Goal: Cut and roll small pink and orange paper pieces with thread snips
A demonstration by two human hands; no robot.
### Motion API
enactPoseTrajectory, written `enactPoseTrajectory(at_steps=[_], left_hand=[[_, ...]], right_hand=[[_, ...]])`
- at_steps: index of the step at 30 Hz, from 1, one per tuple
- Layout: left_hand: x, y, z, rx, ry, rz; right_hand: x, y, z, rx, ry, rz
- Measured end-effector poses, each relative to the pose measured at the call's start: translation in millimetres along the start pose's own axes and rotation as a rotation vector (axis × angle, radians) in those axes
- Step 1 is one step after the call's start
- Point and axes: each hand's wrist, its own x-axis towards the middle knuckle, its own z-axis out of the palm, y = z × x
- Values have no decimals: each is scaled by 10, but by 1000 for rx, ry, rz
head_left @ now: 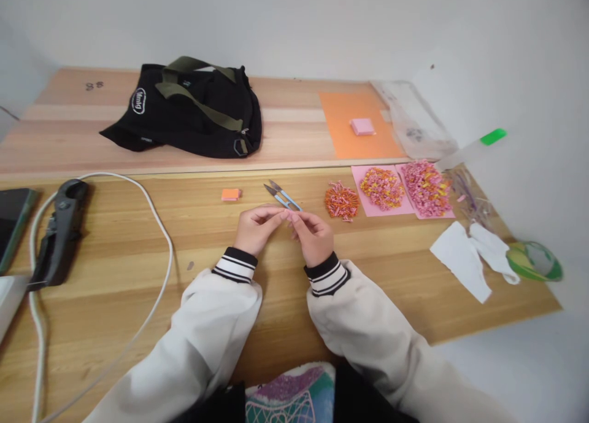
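Note:
My left hand and my right hand meet fingertip to fingertip above the wooden table, both pinched closed. Whatever lies between the fingers is too small or too hidden to make out. Just beyond them is a pair of blue-handled thread snips, the blades pointing away to the left. A small orange and pink stack of paper sits to the left of the snips. Right of my hands lies a pile of small orange and pink twisted pieces.
Two more piles, a pink and yellow one and a pinker one, rest on pink paper. A black bag lies at the back. A white cable loops on the left beside a black tool. White paper lies right.

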Motion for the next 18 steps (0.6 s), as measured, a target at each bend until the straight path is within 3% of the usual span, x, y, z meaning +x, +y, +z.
enactPoseTrajectory(at_steps=[8, 18], left_hand=[[-7, -23, 11, -43, 55, -11], [-2, -3, 7, -89, 32, -35]], right_hand=[[-4, 8, 1, 17, -22, -19], [-3, 25, 1, 22, -17, 8]])
